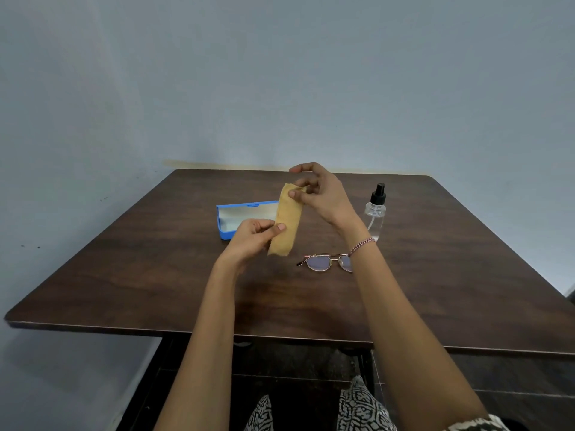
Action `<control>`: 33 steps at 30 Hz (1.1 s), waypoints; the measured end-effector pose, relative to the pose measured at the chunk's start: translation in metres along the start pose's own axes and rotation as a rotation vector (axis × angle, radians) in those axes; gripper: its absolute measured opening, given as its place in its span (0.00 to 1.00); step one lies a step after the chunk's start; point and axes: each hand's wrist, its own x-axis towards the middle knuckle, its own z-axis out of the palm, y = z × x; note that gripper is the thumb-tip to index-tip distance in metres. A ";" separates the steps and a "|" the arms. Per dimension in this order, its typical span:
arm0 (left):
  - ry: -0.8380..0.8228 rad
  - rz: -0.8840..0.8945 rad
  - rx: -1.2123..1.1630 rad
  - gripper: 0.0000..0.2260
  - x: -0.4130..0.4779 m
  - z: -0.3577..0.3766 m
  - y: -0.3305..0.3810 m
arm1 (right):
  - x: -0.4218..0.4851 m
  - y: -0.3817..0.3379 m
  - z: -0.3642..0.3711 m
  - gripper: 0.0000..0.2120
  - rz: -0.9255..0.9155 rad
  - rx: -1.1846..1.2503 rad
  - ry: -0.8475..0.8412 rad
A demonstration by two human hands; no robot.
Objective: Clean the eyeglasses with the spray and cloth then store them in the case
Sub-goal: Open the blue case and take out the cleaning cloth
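Holding the folded tan cloth [287, 225] nearly upright above the tabletop [155, 275] in the head view, the left grip [252, 236] pinches its lower side edge and the right grip [317, 194] pinches its top end. The open blue case [224, 227] sits behind the cloth. The eyeglasses [325, 262] lie nearer the person, just below the right wrist. Their long axis runs left to right, and one lens is partly hidden by the forearm. The spray bottle [376, 213] stands upright to the right. The right grip is probably nearer both.
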 end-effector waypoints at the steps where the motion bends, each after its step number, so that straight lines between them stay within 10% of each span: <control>1: 0.020 -0.020 -0.013 0.10 0.000 0.000 -0.001 | -0.002 -0.001 0.001 0.17 -0.022 -0.034 0.018; 15: 0.194 -0.176 -0.289 0.11 0.007 -0.003 -0.008 | -0.057 0.022 0.035 0.10 -0.148 -0.170 -0.165; 33: 0.148 -0.081 -0.414 0.11 0.001 -0.006 -0.013 | -0.060 0.037 0.067 0.12 0.160 -0.277 0.244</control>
